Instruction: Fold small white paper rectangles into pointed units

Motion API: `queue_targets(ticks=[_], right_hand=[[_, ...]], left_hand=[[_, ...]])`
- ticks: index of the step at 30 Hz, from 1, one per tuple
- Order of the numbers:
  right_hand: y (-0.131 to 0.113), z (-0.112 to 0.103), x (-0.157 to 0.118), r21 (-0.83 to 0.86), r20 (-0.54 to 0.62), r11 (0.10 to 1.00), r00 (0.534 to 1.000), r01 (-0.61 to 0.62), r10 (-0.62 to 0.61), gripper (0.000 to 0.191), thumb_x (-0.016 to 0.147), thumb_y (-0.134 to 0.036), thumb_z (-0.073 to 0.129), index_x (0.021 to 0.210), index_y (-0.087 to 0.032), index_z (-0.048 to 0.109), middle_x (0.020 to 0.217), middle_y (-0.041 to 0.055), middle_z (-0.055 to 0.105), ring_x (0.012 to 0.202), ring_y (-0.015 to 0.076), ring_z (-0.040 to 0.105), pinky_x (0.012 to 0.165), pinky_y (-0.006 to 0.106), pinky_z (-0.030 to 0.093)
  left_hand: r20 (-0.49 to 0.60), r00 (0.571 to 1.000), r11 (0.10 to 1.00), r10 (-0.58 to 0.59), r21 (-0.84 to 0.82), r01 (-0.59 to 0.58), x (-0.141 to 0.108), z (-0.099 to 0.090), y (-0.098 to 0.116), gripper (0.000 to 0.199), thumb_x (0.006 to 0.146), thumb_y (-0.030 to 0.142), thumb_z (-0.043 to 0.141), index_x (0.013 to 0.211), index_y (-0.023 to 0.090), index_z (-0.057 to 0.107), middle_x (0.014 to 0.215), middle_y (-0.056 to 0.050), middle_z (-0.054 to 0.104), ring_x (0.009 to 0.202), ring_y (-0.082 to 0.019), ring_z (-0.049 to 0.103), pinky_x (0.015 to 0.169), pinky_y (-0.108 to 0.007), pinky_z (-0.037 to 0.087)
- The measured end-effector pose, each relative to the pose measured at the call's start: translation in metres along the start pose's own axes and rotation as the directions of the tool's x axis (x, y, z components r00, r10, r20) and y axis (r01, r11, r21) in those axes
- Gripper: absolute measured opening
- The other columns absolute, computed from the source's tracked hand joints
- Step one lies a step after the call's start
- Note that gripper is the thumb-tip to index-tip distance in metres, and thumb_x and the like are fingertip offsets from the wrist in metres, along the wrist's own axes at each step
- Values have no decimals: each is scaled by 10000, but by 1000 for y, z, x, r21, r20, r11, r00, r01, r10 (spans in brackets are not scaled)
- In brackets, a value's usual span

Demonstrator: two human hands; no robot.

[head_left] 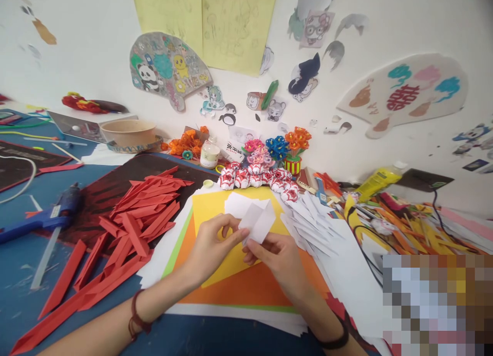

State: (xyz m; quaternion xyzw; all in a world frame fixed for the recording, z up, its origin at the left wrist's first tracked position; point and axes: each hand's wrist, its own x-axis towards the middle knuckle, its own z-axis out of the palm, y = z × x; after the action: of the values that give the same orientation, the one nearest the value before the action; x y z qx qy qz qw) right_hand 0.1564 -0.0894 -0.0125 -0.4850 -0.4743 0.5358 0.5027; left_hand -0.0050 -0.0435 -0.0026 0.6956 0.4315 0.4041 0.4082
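Between my two hands is a small folded white paper [257,223], held up over the sheets. My left hand [219,243] pinches its lower left edge between thumb and fingers. At the bottom edge, my right hand [271,256] grips the same paper with thumb and curled fingers. Behind it more white paper [236,204] lies on a yellow sheet [215,266]. Beneath that sit an orange sheet [246,289] and other coloured and white sheets. To the right spreads a pile of folded white paper strips [308,222].
Folded red paper strips [142,212] are heaped on the left, near a blue hot glue gun [57,214]. Red-and-white paper pieces [256,177] and craft flowers [277,148] line the back by the wall. A yellow bottle [379,181] leans among scraps at right.
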Motion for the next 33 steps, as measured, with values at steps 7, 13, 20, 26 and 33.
queue_targets(ticks=[7, 13, 20, 26, 33], right_hand=[[1, 0, 0, 6, -29, 1000, 1000, -3, 3, 261, 765, -414, 738, 815, -159, 761, 688, 48, 718, 569, 162, 661, 580, 283, 571], [1, 2, 1, 24, -47, 1000, 999, -6, 7, 267, 763, -411, 740, 825, -153, 763, 681, 50, 716, 554, 154, 649, 567, 278, 561], [2, 3, 0, 33, -60, 999, 998, -2, 4, 267, 764, -409, 741, 829, -151, 762, 680, 49, 718, 550, 159, 654, 565, 284, 561], [3, 3, -1, 58, -60, 998, 998, -10, 13, 270, 758, -415, 747, 821, -152, 758, 687, 53, 721, 554, 164, 661, 579, 294, 574], [2, 1, 1, 34, -27, 999, 999, -34, 35, 307, 763, -452, 729, 829, -154, 753, 697, 57, 720, 555, 161, 655, 575, 287, 560]], left_hand=[[8, 999, 999, 47, 21, -47, -1, 1, 1, 267, 858, 384, 614, 707, 165, 643, 648, 12, 564, 633, -127, 448, 592, -236, 344], [-4, 999, 999, 37, 12, -37, -4, 2, 1, 254, 870, 365, 605, 725, 167, 669, 655, 11, 601, 637, -128, 462, 602, -237, 350], [-16, 1000, 1000, 27, 0, -27, -5, 3, 3, 268, 874, 357, 600, 700, 165, 667, 651, 13, 624, 626, -124, 458, 613, -239, 354], [-50, 997, 998, 53, 43, -51, -6, 4, 2, 268, 884, 350, 586, 701, 169, 660, 655, 10, 622, 627, -127, 480, 614, -244, 368], [-50, 995, 992, 92, 94, -87, -7, 3, 1, 281, 901, 343, 566, 701, 171, 663, 649, -2, 611, 634, -137, 478, 608, -253, 375]])
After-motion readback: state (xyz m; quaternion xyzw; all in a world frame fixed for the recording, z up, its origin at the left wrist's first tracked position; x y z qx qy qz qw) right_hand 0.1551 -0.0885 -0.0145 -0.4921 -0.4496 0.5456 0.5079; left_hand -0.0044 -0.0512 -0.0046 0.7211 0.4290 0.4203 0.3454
